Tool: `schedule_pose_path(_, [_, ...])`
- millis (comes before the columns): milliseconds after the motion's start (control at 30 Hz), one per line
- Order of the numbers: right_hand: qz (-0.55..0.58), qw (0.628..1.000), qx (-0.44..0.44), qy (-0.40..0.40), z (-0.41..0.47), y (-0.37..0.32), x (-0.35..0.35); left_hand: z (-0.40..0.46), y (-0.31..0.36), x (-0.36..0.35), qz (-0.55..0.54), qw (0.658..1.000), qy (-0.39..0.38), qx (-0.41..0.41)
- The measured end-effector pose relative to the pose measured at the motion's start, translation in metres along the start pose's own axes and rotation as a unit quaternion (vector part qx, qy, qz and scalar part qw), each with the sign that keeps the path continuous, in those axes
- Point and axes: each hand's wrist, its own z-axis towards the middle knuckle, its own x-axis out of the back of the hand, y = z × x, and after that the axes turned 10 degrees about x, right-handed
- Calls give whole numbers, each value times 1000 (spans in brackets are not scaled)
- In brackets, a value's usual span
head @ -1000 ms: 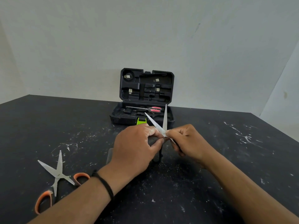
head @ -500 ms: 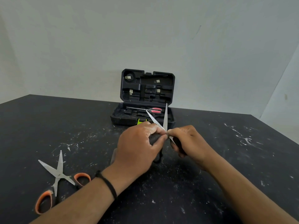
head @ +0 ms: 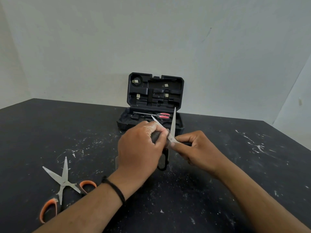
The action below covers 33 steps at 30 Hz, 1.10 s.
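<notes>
A pair of black-handled scissors (head: 173, 125) is held above the black table, its two silver blades spread apart and pointing up and away. My left hand (head: 139, 148) grips a dark rough cylindrical tool (head: 155, 136) set against the blades near their pivot. My right hand (head: 196, 148) grips the scissors' black handle, which is mostly hidden by its fingers. Another black handle part (head: 163, 161) hangs below, between my hands.
An open black tool case (head: 154, 91) stands behind my hands, with red-handled scissors (head: 161, 115) lying in its base. Orange-handled scissors (head: 63, 185) lie open on the table (head: 218, 207) at the front left. White specks dot the table top.
Both hands and the scissors shifted slightly; my left hand has slid the dark tool a little along the blades near the pivot. Nothing else moved.
</notes>
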Motion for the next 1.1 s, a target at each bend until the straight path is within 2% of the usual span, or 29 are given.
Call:
schedule_pose_path(133, [-8,1000,-1,-10,-2,0,-2,14,-15,5,-23,999,21,17])
schedule_pose_path(333, [-39,999,16,3,-1,2,0,-1,-4,-3,-67,994,-73,-41])
schedule_pose_path(500, [-40,999,26,-9,0,4,-3,2,-5,-4,-37,999,-32,-25])
schedule_pose_path(667, [-25,999,7,-35,-2,3,-5,19,-19,5,-12,999,22,40])
schedule_pose_path(733, [-16,999,-1,-28,-2,4,-5,18,-20,6,-24,999,16,30])
schedule_pose_path(900, [4,1000,-11,-8,-2,6,3,0,-6,-3,-65,995,-70,-42])
schedule_pose_path(967, [9,1000,-14,-9,-3,5,4,0,-5,-7,-61,995,-66,-43])
schedule_pose_path(1100, [15,999,-33,-31,-3,3,4,13,-17,-3,-35,999,-9,-3])
